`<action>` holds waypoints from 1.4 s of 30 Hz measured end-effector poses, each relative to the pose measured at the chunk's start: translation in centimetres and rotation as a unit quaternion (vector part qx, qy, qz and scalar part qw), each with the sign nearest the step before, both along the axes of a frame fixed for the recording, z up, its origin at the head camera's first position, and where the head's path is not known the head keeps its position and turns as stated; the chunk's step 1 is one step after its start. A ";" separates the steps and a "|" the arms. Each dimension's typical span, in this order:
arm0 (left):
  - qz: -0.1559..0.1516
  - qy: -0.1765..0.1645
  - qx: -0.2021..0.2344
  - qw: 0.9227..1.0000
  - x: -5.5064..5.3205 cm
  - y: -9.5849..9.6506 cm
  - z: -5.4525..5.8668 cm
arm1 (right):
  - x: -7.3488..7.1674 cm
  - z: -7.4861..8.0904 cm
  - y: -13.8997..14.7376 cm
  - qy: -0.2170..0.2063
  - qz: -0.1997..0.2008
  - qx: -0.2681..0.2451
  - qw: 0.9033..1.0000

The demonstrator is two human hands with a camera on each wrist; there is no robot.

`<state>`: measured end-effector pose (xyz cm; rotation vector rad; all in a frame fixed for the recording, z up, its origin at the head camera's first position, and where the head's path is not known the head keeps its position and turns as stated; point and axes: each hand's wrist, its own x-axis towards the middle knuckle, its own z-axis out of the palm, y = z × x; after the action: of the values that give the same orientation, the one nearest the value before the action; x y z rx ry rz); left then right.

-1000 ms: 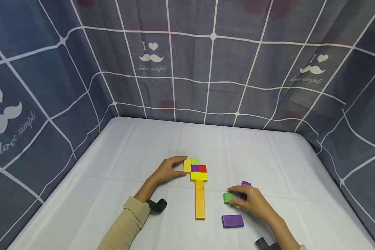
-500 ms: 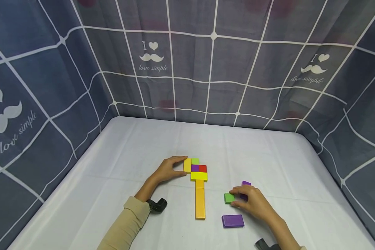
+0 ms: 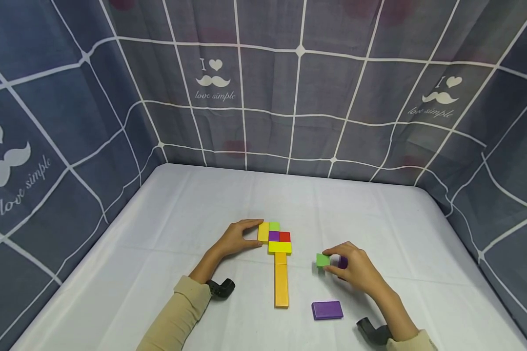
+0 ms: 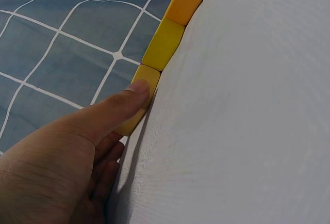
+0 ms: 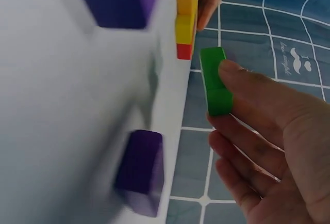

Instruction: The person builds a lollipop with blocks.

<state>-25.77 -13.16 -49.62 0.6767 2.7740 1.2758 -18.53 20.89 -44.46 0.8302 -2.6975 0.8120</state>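
My left hand (image 3: 233, 239) holds a pale yellow block (image 3: 263, 233) between thumb and fingers, at the left side of a flat block arrangement. Beside that block lie a lime green block (image 3: 274, 226), a small purple block (image 3: 274, 236) and a red block (image 3: 285, 237). Below them a bright yellow block (image 3: 279, 247) lies crosswise, with a short orange block (image 3: 280, 258) and a long orange block (image 3: 281, 286) running down from it. To the right, my right hand (image 3: 357, 267) pinches a green block (image 5: 215, 81), raised above the cloth in the right wrist view.
A purple block (image 3: 342, 262) stands partly hidden behind my right hand. Nearer me lies another purple block (image 3: 327, 310). White cloth (image 3: 193, 195) covers the table, and a grey checked curtain (image 3: 268, 126) encloses its back and sides.
My right hand has lifted the green block off the cloth and moved it slightly away from me. The left hand and the block arrangement have stayed in place.
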 end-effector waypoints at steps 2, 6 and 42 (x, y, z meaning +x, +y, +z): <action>-0.002 0.004 0.002 1.000 0.0 0.0 0.0 | -0.8 0.5 -0.2 0.013 0.008 0.000 1.000; -0.002 0.008 0.006 1.000 0.0 -0.1 0.0 | -2.6 1.6 -0.8 0.034 0.021 -0.005 0.999; -0.005 -0.004 -0.007 1.000 0.0 0.0 0.0 | -9.6 -0.7 -8.7 -0.045 -0.017 0.065 0.997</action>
<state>-25.81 -13.18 -49.59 0.6817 2.7664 1.2544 -28.13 12.17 -45.16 0.7892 -2.8612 0.6878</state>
